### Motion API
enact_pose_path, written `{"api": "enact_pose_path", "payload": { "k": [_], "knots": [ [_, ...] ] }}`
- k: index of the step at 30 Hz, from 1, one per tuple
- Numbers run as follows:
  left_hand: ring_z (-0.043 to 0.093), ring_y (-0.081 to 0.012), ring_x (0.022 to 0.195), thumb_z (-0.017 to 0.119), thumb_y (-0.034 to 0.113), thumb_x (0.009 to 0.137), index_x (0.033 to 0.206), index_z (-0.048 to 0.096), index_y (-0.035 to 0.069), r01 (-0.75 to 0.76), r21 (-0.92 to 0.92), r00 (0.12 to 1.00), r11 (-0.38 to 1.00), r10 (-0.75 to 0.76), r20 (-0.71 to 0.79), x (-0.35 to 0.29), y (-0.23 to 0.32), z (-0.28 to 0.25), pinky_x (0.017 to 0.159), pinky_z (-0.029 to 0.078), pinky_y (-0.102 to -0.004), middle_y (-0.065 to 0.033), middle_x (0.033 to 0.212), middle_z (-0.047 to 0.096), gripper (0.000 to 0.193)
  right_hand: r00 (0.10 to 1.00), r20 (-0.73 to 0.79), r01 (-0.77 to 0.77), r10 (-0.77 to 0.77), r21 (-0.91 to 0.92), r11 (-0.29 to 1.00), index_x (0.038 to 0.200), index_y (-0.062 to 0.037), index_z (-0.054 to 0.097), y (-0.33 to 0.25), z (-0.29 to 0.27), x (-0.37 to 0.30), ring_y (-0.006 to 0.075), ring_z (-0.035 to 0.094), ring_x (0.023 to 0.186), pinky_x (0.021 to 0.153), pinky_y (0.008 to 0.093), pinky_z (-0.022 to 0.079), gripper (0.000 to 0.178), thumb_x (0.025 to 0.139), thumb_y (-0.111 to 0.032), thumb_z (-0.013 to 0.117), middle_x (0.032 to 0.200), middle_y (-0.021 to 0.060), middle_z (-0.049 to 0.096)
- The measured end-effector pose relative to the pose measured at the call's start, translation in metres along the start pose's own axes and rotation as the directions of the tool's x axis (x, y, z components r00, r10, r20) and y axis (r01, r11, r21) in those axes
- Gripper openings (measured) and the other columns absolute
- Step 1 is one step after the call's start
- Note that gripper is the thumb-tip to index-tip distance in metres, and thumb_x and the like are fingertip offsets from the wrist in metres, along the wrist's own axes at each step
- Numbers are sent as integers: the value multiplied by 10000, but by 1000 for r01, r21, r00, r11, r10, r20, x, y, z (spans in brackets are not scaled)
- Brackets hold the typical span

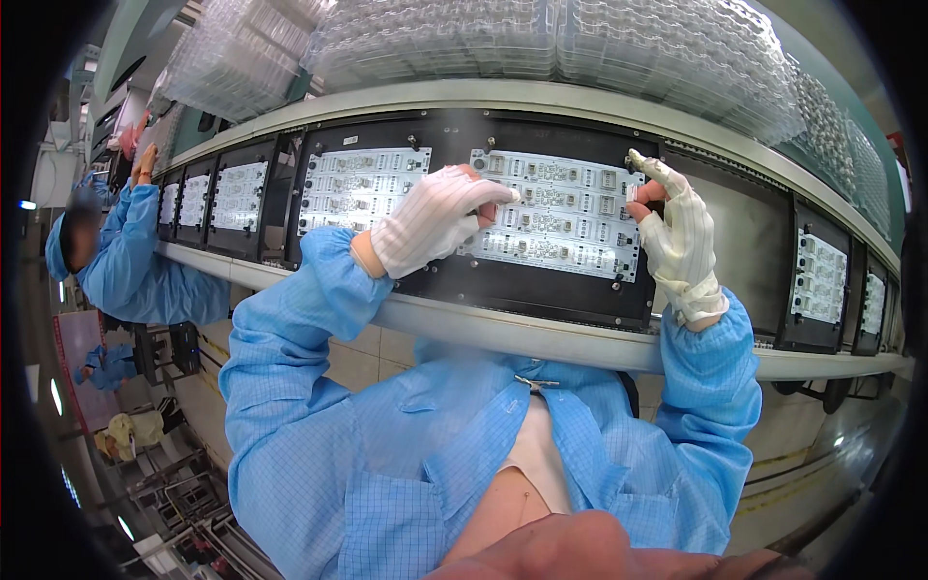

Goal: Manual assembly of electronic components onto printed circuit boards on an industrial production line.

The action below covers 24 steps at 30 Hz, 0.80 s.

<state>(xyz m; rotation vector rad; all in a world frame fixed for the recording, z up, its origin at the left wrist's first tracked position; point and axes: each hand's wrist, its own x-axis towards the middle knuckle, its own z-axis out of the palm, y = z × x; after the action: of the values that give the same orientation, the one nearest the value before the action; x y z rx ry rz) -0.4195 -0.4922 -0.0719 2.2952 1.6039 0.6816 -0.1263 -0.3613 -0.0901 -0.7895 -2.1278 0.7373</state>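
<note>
White circuit-board panel [556,224], between 1 and 2 o'clock of view centre. Four long strips, stacked 12 to 6; printed traces, small silver and dark parts on each. Lies flat, component side up, long edges running 9 to 3, the 3 o'clock end dipping slightly. Partly covered toward 9–10. Seated in black carrier [541,298]; knobbed posts near its 11 and 1 o'clock corners. Small white piece [633,192] held by panel's 3 o'clock edge; kind too small to tell.
</note>
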Motion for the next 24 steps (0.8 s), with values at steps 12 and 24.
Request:
{"api": "enact_pose_path", "payload": {
  "k": [12,24],
  "knots": [
    [656,-276,807,770,56,767,1127,699,87,-50,-52,999,997,51,17,-3,0,-6,727,538,-376,-89,873,692,368,987,153,-37,48,-75,996,1365,-144,615,-22,2,-14,218,636,803,803,361,529,706,713,123,661,806,66,681],
    [686,-282,864,736,-7,801,1133,698,61,-50,43,947,998,61,-315,-14,-15,-12,752,550,-370,-112,982,710,341,946,282,221,-159,-204,954,1305,-90,622,-27,21,-16,243,618,759,765,360,502,641,703,126,575,808,54,651]
  ]
}}
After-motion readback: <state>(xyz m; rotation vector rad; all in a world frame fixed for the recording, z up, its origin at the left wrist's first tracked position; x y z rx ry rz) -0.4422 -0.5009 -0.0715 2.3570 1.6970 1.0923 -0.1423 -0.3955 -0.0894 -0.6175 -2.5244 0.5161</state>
